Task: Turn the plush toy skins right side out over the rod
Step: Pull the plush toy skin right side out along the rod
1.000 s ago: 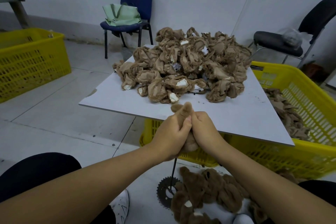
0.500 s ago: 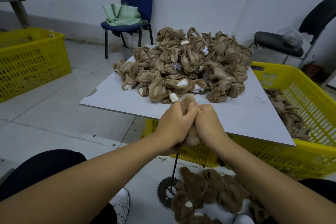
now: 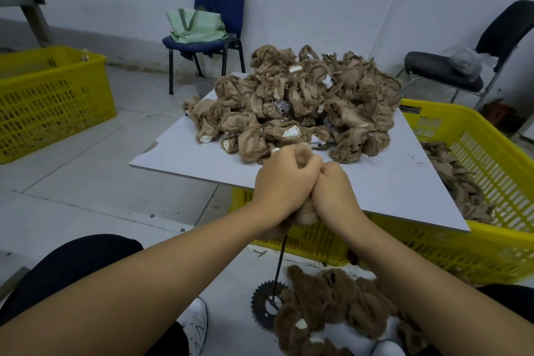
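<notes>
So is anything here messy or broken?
Nothing looks broken. Both hands, left and right, grip one plush skin over the rod. A heap of inside-out skins sits on the white board, and finished ones lie on the floor.

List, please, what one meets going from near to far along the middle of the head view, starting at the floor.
Gear wheel → rod → plush skin gripped by left hand and right hand → white board → pile of inside-out skins → blue chair.

Plush skin (image 3: 304,212) in both hands' grip
</notes>
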`<state>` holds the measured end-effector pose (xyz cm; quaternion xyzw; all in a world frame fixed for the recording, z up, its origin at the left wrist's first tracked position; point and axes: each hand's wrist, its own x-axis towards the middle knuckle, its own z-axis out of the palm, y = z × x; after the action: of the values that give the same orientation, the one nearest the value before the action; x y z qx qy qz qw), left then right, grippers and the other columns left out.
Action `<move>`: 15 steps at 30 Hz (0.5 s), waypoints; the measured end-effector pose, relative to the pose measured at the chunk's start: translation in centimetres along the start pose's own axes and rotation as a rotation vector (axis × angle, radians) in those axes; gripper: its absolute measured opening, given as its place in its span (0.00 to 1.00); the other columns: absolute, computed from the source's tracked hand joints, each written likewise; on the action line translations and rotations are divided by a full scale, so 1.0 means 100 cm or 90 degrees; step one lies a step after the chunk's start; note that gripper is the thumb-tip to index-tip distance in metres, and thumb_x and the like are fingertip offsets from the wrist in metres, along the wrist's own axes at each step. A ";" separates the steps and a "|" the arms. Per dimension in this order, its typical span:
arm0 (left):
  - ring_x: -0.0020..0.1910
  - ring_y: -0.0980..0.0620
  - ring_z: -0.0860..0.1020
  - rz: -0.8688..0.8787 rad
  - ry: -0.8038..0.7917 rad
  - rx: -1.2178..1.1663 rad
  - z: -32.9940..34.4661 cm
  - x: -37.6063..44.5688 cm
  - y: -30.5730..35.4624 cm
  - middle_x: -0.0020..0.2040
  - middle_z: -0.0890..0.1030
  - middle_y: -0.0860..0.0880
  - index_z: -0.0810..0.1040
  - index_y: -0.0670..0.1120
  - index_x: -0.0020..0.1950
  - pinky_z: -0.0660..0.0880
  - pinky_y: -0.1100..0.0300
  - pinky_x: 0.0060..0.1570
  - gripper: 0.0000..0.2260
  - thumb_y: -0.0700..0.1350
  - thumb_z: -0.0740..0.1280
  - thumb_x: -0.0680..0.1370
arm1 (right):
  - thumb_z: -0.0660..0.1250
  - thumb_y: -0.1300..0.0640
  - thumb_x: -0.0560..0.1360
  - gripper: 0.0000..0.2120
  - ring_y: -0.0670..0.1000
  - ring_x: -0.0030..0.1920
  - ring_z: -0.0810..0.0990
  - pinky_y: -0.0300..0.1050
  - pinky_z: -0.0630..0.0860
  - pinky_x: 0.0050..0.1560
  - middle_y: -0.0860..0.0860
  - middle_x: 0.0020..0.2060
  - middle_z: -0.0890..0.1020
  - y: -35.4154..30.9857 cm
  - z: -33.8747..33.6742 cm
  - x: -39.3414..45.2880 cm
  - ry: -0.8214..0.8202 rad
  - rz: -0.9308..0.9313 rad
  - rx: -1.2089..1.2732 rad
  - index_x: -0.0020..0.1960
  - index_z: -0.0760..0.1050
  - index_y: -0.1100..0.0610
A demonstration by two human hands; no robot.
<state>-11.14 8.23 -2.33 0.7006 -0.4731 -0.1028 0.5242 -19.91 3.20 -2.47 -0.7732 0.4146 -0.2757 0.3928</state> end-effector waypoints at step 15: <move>0.36 0.50 0.76 -0.136 -0.065 0.105 0.013 -0.004 -0.020 0.35 0.75 0.52 0.70 0.50 0.38 0.69 0.55 0.34 0.13 0.59 0.62 0.74 | 0.56 0.57 0.83 0.11 0.53 0.41 0.76 0.56 0.76 0.44 0.52 0.40 0.76 0.022 0.013 0.000 -0.048 0.049 -0.138 0.42 0.69 0.54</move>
<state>-11.11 7.70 -4.70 0.7813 -0.4289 -0.1542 0.4264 -19.88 2.96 -5.01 -0.8042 0.4565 -0.1848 0.3328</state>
